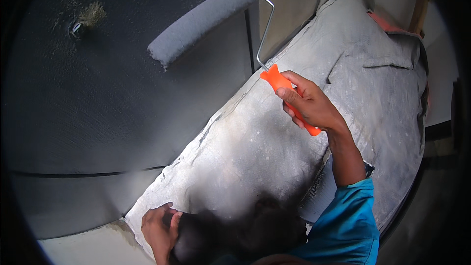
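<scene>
My right hand (314,100) is wrapped round the orange handle of a paint roller (206,22). A bent metal wire frame links the handle to its fuzzy grey sleeve, held up in front of the dark wall (122,118). I cannot tell whether the sleeve touches the wall. Low on the left, my left hand (159,230) holds nothing that I can see, its fingers loosely bent and the thumb apart from them. It is beside the edge of a pale, stained drop cloth (245,152). Dark blur covers the area right of it.
A ribbed grey paint tray (316,196) shows partly behind my right forearm. In the wall is a small opening (77,28) with something shiny inside and a rough patch around it. Bunched cloth with a red-orange edge (385,22) lies at the upper right.
</scene>
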Tool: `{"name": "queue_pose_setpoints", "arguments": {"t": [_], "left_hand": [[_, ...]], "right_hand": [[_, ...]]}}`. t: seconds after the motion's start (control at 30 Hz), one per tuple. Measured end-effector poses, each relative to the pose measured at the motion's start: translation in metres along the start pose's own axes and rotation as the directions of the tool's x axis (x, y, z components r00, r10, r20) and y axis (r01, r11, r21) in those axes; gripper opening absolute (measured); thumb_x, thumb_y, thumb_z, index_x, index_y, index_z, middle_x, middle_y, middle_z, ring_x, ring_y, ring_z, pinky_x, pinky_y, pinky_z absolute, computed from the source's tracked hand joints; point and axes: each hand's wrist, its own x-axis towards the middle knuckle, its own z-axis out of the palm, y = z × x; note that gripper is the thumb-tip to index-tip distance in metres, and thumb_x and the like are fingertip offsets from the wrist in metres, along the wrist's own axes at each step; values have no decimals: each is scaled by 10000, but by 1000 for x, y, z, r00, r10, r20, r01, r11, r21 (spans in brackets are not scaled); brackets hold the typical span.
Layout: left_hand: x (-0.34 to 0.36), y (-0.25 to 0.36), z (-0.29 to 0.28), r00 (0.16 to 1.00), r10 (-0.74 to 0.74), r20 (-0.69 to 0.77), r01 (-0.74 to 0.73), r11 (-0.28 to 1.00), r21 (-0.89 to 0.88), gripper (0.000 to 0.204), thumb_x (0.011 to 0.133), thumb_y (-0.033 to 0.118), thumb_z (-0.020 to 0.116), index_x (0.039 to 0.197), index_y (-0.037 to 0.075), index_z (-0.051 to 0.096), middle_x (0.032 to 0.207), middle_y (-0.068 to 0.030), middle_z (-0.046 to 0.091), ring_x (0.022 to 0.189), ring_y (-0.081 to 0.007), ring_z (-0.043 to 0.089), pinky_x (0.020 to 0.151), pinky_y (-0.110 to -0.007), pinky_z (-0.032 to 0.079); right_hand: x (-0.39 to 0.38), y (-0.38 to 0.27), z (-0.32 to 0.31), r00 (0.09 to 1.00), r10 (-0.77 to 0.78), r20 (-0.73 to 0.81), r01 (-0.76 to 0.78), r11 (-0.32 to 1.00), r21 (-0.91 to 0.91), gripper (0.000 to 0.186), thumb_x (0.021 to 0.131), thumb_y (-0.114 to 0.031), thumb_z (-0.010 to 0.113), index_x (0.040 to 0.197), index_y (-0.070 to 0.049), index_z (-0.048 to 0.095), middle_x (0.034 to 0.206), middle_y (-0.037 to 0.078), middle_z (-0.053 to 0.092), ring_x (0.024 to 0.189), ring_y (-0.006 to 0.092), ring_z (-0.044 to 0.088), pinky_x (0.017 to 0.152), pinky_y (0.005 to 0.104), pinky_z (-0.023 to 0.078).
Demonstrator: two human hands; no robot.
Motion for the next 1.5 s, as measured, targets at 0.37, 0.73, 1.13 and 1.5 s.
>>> {"name": "queue_pose_setpoints", "arguments": {"t": [0.37, 0.73, 1.13, 1.5], "left_hand": [[2, -1, 4, 1000, 19, -20, -18, 1000, 21, 307, 804, 245, 835, 1051, 85, 744, 863, -18, 758, 902, -278, 677, 908, -405, 484], [-2, 0, -1, 1000, -27, -7, 27, 998, 49, 305, 832, 213, 822, 1084, 66, 734, 889, -52, 761, 930, -293, 686, 929, -404, 492], [-1, 8, -3, 994, -108, -8, 109, 993, 47, 201, 846, 202, 807, 965, 54, 742, 988, -87, 763, 947, -325, 687, 928, -433, 502], [1, 8, 0, 998, -57, -5, 57, 998, 39, 206, 858, 218, 800, 945, 41, 740, 1023, -115, 758, 954, -359, 684, 914, -452, 508]], "right_hand": [[15, -58, -13, 940, -342, -21, 340, 925, 168, 484, 1051, -412, 565, 1376, -55, 530, 602, -33, 511, 408, 47, 470, 405, 226, 410], [19, 75, -5, 996, 75, 51, -76, 997, 34, 571, 1013, -445, 602, 1420, -52, 522, 609, -17, 515, 414, 71, 475, 406, 253, 396], [65, 183, 9, 915, 376, 148, -375, 926, -37, 411, 1014, -375, 579, 1281, -63, 588, 653, -8, 508, 454, 106, 484, 403, 299, 388], [73, 177, 9, 870, 461, 176, -435, 885, -166, 358, 993, -391, 566, 1105, -51, 587, 705, 18, 527, 505, 121, 505, 434, 311, 396]]}}
